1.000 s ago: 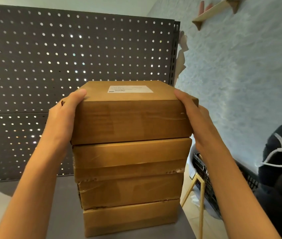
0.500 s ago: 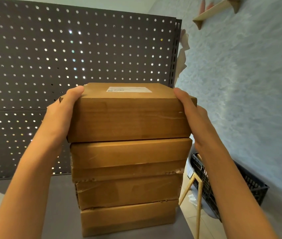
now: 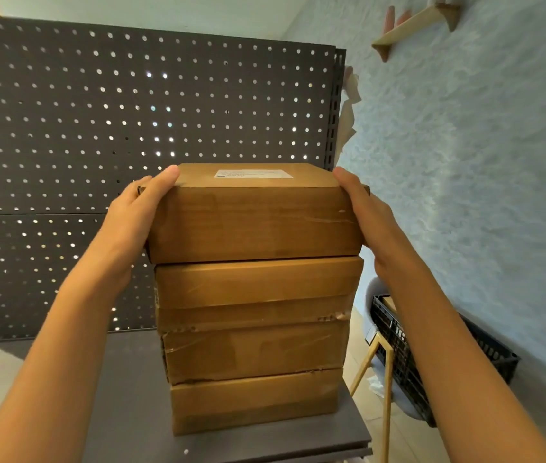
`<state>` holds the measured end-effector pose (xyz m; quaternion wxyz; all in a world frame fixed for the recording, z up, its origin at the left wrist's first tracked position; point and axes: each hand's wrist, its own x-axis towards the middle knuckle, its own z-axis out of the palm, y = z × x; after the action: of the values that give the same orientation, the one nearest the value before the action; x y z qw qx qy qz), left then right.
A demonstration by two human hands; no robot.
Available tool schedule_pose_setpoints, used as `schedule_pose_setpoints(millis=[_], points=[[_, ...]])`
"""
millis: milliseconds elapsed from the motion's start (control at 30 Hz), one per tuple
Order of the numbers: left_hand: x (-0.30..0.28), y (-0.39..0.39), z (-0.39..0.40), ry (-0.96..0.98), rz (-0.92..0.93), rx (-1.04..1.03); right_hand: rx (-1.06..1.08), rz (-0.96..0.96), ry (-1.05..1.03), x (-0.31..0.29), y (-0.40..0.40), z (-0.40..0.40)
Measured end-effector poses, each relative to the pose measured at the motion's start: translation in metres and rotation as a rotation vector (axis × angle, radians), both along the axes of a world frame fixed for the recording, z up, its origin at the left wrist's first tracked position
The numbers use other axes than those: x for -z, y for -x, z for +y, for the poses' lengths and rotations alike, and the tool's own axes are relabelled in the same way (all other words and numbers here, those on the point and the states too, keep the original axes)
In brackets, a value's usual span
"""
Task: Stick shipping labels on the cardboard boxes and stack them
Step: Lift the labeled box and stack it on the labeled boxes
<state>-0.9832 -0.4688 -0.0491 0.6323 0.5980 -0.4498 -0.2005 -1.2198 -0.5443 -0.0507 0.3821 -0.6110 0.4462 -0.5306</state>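
A grey pegboard [image 3: 131, 128] backs the grey counter [image 3: 131, 412], where a stack of cardboard boxes [image 3: 255, 345] stands. The top box [image 3: 251, 222] sits on that stack — left hand [image 3: 131, 215] and right hand [image 3: 365, 212] clasp its sides, fingers curled over the upper edges. A white shipping label [image 3: 253, 174] lies on its top face.

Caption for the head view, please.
Both hands, left hand and right hand, grip the labelled top box on a cardboard stack.
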Motion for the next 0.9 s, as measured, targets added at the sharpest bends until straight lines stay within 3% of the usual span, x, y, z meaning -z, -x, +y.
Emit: schedule_pose_setpoints(millis=[267,467,633,900], points=[[0.003,0.011,0.034,0.311,-0.570,-0.329,0.221,0.084,0.308,0.005,0.010,0.025],[0.021,0.021,0.054,0.349,-0.894,-0.495,0.402,0.371,0.592,0.020,0.016,0.052],[0.048,0.024,0.070,0.326,-1.030,-0.525,0.477,0.601,0.687,0.043,0.019,0.071],[0.099,0.018,0.109,0.218,-1.142,-0.553,0.432,0.760,0.743,0.092,0.013,0.100]])
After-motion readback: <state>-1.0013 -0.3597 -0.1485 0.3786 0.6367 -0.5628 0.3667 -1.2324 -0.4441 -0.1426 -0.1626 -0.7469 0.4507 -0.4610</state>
